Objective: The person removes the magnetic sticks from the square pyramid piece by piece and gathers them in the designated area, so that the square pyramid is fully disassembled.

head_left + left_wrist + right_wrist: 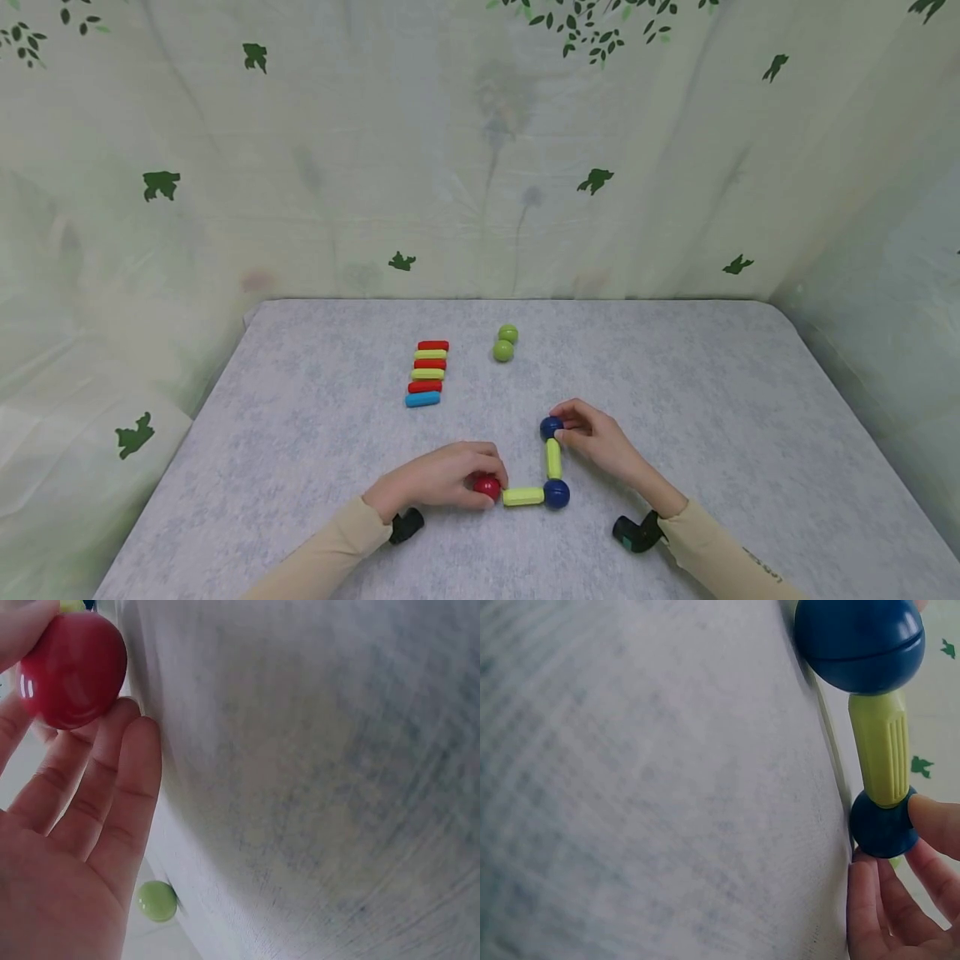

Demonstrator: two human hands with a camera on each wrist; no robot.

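Observation:
My left hand (453,475) holds a red ball (487,487) between thumb and fingers, low over the table. The ball is at the left end of a yellow-green rod (523,497). That rod's right end meets a blue ball (557,493) at the corner. From this corner a second yellow-green rod (553,459) runs away to another blue ball (551,428). My right hand (600,442) pinches this far ball with thumb and fingers. In the right wrist view the ribbed rod (881,750) joins both blue balls, the far one (883,825) in my fingers.
Several red, yellow-green and blue rods (427,375) lie in a column at the back left. Two green balls (503,351) sit together right of them. A pale patterned curtain (420,167) hangs behind the grey table (712,400).

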